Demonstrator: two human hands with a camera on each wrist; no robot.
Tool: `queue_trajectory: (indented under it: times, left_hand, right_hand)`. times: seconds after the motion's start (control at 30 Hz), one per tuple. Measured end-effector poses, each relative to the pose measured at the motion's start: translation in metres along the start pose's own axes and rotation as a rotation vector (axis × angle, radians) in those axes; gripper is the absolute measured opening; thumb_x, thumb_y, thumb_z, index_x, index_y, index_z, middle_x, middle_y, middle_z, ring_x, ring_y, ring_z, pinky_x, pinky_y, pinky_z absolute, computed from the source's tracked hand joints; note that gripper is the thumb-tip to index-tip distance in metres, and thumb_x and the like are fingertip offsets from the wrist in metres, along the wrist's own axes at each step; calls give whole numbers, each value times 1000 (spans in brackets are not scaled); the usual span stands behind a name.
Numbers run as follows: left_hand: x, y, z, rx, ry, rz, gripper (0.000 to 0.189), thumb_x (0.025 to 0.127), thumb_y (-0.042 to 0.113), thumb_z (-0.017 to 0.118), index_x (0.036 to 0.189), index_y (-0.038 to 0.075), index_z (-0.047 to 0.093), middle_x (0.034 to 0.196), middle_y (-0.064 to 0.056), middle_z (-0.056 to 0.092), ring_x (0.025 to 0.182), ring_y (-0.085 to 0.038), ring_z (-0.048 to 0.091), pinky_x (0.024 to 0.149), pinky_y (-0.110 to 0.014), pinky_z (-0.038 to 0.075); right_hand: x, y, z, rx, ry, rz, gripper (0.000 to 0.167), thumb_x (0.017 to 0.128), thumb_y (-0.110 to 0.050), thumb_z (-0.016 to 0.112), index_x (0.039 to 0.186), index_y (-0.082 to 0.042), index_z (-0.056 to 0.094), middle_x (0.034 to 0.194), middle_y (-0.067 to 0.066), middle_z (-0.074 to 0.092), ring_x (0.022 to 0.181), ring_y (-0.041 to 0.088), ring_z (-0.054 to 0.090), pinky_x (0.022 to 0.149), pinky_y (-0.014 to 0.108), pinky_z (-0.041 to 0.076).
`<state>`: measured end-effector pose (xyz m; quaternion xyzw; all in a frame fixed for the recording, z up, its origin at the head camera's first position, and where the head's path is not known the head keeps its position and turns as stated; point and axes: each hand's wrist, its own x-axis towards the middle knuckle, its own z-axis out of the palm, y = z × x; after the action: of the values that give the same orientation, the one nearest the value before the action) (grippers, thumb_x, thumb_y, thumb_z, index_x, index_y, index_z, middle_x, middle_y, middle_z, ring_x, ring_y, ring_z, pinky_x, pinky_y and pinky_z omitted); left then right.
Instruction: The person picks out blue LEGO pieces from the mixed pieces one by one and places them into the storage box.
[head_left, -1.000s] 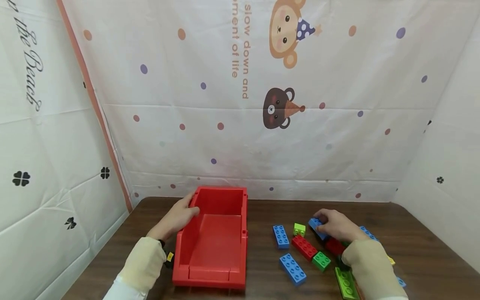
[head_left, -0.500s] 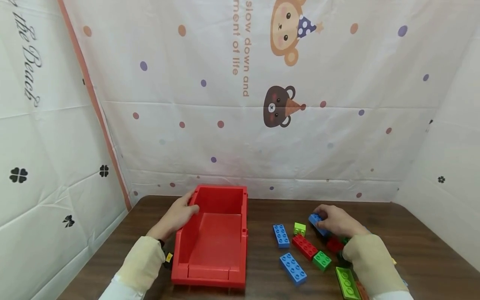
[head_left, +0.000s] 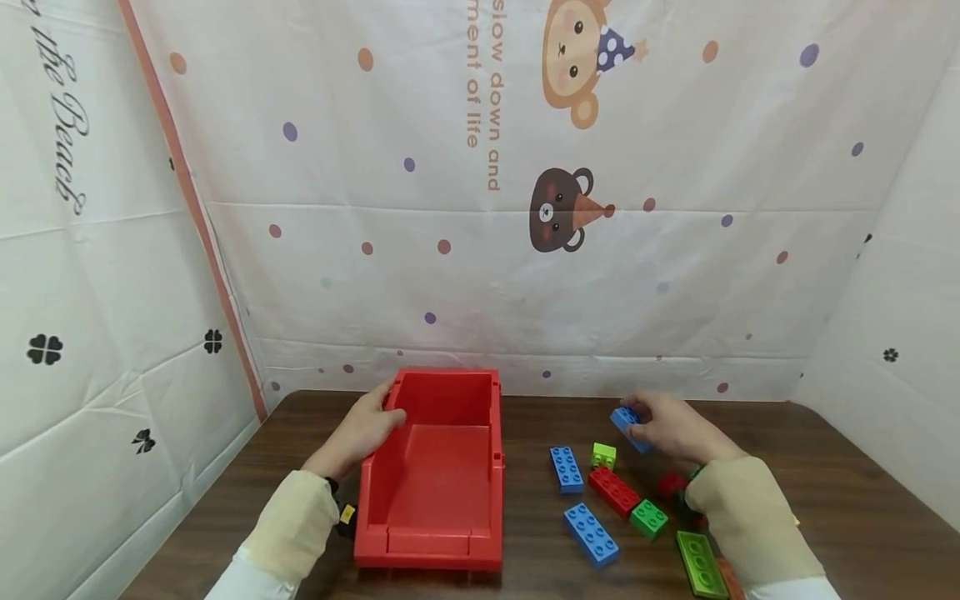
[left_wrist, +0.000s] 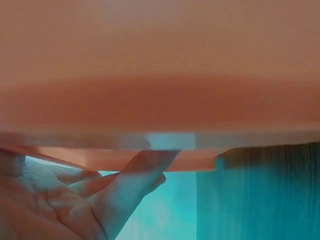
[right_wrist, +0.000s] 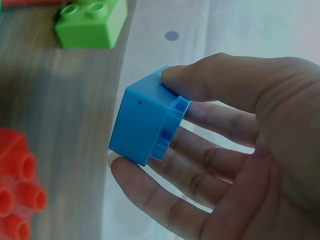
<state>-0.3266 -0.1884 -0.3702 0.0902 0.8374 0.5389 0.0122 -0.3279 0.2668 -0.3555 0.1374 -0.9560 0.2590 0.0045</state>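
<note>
In the head view, my left hand (head_left: 363, 430) grips the left wall of an open red bin (head_left: 442, 545), its thumb over the rim. The left wrist view shows that thumb (left_wrist: 142, 172) against the wall, with much of the bin blurred. To the right, my right hand (head_left: 681, 427) pinches a blue toy building block (head_left: 624, 419) between thumb and fingers. Seen from the right wrist, the blue block (right_wrist: 142, 117) is tilted and off the table, with its studs towards the palm.
Between bin and right hand lie blue blocks (head_left: 566, 470) (head_left: 591, 534), a lime block (head_left: 603, 455), a long red block (head_left: 614, 491) and a green one (head_left: 648, 518). A flat lime plate (head_left: 702, 565) is near the right sleeve, which hides more pieces. Printed cloth (head_left: 375, 292) hangs behind the table.
My right hand has lifted the blue block up and away from the red block beneath it, towards the back of the table. The left hand keeps its hold on the bin.
</note>
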Motion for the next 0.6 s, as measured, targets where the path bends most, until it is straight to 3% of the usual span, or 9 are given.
queue_trajectory:
  times: [0.6]
  left_hand:
    - [1, 2, 11, -16, 11, 15, 71, 100, 6, 57, 165, 5, 31, 138, -27, 59, 103, -43, 70, 76, -48, 66]
  right_hand:
    - [-6, -48, -7, -69, 47, -110, 48, 95, -9, 76, 137, 8, 60, 124, 30, 67, 103, 38, 68, 89, 56, 60]
